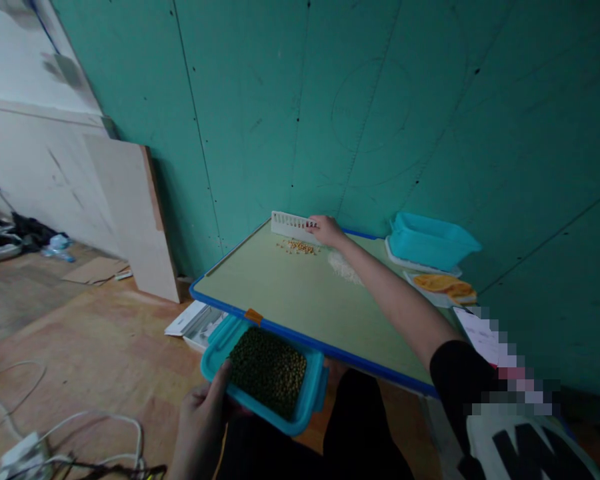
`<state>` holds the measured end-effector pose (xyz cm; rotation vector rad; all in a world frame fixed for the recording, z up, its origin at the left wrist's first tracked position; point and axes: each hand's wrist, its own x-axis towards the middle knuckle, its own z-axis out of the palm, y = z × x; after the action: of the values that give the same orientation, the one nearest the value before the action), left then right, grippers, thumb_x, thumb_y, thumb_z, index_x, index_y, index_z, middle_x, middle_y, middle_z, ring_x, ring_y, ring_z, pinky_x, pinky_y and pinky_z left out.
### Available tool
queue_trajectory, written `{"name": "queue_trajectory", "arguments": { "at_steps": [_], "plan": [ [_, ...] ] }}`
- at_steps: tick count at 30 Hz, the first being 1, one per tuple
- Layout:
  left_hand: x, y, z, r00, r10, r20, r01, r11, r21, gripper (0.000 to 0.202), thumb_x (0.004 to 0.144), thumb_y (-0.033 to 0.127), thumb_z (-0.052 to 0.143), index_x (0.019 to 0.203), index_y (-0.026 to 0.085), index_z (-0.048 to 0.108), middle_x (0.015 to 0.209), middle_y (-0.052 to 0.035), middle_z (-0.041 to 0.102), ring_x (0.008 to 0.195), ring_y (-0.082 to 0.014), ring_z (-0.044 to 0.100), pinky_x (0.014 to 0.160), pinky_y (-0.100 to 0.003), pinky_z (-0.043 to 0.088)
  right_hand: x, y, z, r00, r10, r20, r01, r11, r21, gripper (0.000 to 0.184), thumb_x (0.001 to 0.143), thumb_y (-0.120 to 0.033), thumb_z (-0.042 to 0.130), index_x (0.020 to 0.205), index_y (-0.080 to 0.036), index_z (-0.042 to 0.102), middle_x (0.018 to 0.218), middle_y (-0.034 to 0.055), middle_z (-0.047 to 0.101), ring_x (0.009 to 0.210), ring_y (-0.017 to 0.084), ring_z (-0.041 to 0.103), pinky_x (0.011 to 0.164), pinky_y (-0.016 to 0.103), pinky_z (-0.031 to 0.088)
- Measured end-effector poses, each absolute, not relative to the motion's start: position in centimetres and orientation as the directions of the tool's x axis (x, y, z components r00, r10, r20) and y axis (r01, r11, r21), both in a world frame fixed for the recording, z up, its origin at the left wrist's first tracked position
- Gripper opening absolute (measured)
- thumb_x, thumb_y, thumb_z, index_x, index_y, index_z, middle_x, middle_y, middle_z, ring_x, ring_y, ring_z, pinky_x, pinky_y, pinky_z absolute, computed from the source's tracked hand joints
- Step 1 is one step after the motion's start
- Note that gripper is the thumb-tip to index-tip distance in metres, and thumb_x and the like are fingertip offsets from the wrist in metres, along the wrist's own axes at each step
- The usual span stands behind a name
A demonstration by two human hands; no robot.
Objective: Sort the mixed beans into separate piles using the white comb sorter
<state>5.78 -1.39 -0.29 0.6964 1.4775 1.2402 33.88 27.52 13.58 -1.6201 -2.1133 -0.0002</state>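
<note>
My left hand [205, 413] grips the near rim of a teal container [220, 347] filled with green beans [267, 370], held just below the table's blue front edge. My right hand [326, 231] reaches across the green table [280, 287] to its far side, fingers closed on a white slotted scraper [289, 225] standing on edge. A small pile of yellow kernels [300, 247] lies right in front of the scraper. A patch of white grains [344, 267] lies beside my forearm.
A teal tub [430, 241] on a white lid stands at the table's far right, with a tray of orange pieces [445, 285] and a paper sheet [480, 333] nearer. Green wall panels stand behind. Cables [80, 433] and a white box [195, 323] lie on the wooden floor.
</note>
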Motion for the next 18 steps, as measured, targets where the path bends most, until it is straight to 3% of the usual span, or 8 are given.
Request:
{"name": "queue_trajectory", "arguments": {
  "at_steps": [5,13,18],
  "plan": [
    [6.6,-1.8,1.3,-0.309,0.891,-0.334,-0.198,0.283,0.938,0.063,0.062,0.073,0.078,0.037,0.019,0.059,0.036,0.0021,0.045,0.037,-0.0086,0.033,0.046,-0.027,0.047,34.3,27.0,13.2,-0.207,0.908,0.365,0.909,0.316,-0.271,0.021,0.092,-0.022,0.068,0.111,-0.02,0.076,0.109,0.0096,0.078,0.095,0.022,0.07,0.078,0.027,0.047],
    [6.0,-1.2,-0.2,-0.291,0.89,-0.35,-0.185,0.307,0.934,0.065,0.061,0.077,0.075,0.037,0.019,0.059,0.036,-0.0026,0.051,0.036,-0.0128,0.045,0.041,-0.027,0.042,33.4,24.4,13.4,-0.299,0.88,0.368,0.878,0.405,-0.255,0.04,0.094,-0.017,0.063,0.132,-0.025,0.069,0.126,0.008,0.075,0.109,0.023,0.07,0.089,0.03,0.049],
    [6.0,-1.5,0.8,-0.292,0.892,-0.345,-0.134,0.319,0.938,0.066,0.059,0.079,0.073,0.036,0.019,0.059,0.037,-0.0034,0.051,0.036,-0.0115,0.04,0.039,-0.026,0.036,32.7,22.9,13.4,-0.309,0.889,0.339,0.915,0.374,-0.148,0.024,0.096,-0.023,0.061,0.114,-0.022,0.076,0.109,0.0074,0.079,0.095,0.022,0.07,0.079,0.028,0.048]
  ]
}}
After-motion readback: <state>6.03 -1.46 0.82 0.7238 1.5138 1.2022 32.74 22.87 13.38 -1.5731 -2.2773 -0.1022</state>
